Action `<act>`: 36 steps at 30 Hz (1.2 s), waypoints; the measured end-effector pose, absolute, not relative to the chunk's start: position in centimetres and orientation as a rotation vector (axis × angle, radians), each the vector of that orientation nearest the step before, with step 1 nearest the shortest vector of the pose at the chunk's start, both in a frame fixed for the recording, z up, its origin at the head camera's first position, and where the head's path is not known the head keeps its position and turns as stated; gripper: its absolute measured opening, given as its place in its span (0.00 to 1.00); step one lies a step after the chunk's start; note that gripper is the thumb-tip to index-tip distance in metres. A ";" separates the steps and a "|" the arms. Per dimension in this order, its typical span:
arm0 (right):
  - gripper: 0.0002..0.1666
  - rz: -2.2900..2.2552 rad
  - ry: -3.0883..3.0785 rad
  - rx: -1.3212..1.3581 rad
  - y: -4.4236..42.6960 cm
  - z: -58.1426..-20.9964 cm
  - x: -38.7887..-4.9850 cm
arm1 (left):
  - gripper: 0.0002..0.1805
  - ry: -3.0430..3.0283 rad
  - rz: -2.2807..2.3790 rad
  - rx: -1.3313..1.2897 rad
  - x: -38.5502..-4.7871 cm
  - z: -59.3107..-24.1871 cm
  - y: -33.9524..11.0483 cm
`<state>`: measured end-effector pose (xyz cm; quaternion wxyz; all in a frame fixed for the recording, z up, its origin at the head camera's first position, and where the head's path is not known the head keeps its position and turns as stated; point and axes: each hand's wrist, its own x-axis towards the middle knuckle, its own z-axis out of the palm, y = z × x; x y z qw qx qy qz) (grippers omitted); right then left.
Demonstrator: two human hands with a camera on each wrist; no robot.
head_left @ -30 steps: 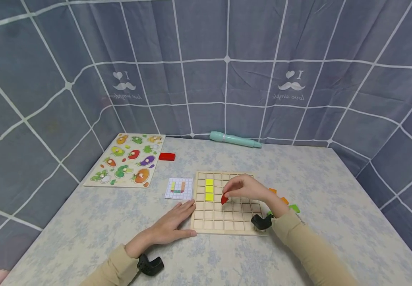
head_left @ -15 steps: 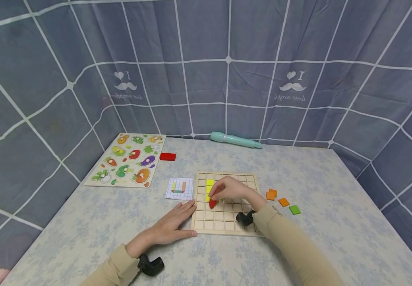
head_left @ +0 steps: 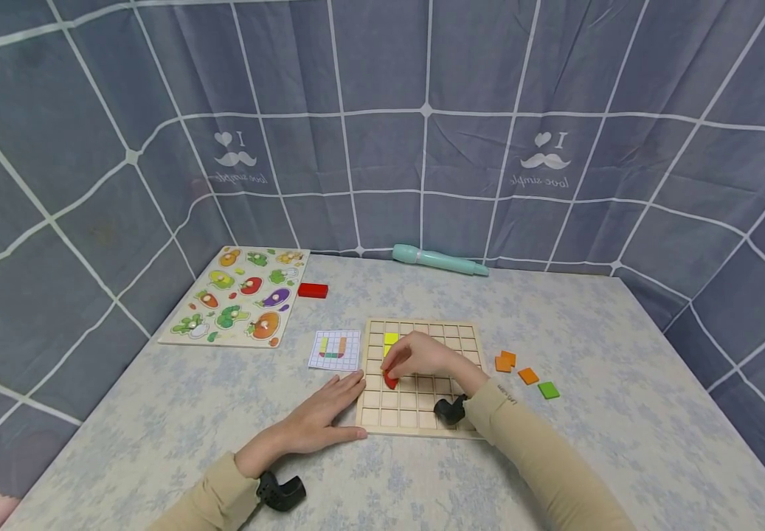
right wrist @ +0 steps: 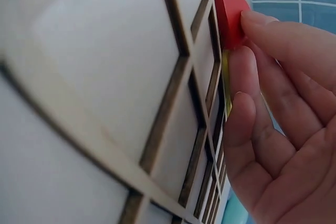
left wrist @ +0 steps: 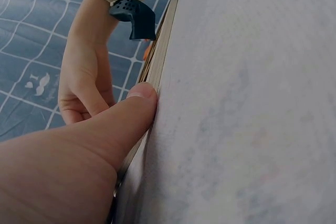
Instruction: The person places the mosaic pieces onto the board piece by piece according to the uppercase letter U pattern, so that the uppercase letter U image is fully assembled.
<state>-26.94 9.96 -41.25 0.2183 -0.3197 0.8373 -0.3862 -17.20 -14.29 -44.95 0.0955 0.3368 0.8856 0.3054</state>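
A light wooden grid board lies on the table. My right hand pinches a red piece with a curved edge over the board's left part, just below a column of yellow squares that the hand partly covers. In the right wrist view the red piece is between thumb and fingers, at the grid's surface. My left hand lies flat with its fingertips and thumb at the board's left edge; the left wrist view shows the thumb against that edge.
A pattern card lies left of the board. Farther left are a vegetable puzzle board and a red block. A teal pen-shaped object lies behind. Orange squares and a green square are at the right.
My right hand has moved left across the board with the red piece, to below the yellow column. The orange and green squares at the right are uncovered. My left hand has stayed in place.
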 end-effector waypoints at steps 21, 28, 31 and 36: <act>0.08 -0.941 2.356 -1.002 9.6 -41.3 -26.2 | 0.45 2.629 0.893 1.000 -17.2 -45.0 -14.3; 0.09 -0.929 2.389 -0.981 9.9 -41.5 -26.3 | 0.45 2.629 0.889 0.995 -17.2 -45.0 -14.3; 0.10 -0.941 2.395 -0.985 10.3 -41.3 -26.2 | 0.45 2.630 0.893 0.998 -17.2 -45.0 -14.3; 0.12 -0.995 2.412 -1.041 11.9 -40.3 -26.2 | 0.45 2.637 0.896 1.006 -17.2 -45.1 -14.3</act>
